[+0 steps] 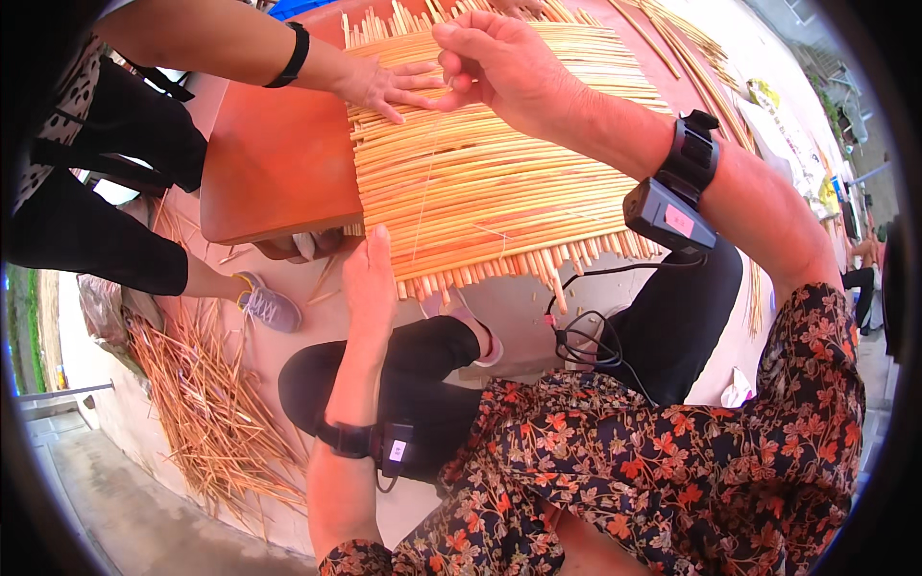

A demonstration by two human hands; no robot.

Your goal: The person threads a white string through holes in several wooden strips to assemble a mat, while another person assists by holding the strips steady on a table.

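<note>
Loose straw pile (206,403): on the floor at far left, beside a grey sneaker (267,305); stalks splayed in all directions, no shared axis.
Counter (274,163): low, reddish-brown, left part bare; carries the mat on its right part.
Other person's hand (384,84): comes in from upper left, black band at the wrist; lies flat, fingers spread on the far end of the mat, fingertips toward the right hand.
Left hand (370,278): at the near edge of the mat; grip open, fingers straight and together, pressed flat against the reed ends, holding nothing; black strap with a small device on the wrist below.
Reed mat (490,173): pale yellow-orange stalks laid side by side, resting on the counter and overhanging its near and right edges; each stalk's long axis running roughly left to right, rising slightly toward the right; cut ends ragged along the near edge, pointing down toward the knees; thin threads crossing the stalks at right angles.
Right hand (499,67): at the far end of the mat, just beside the other person's fingertips; grip narrow, thumb and fingers pinched together at the mat surface; cannot tell what sits in the pinch, too fine to see.
Spare reeds (691,67): loose long stalks beyond the mat at upper right, lying diagonally.
</note>
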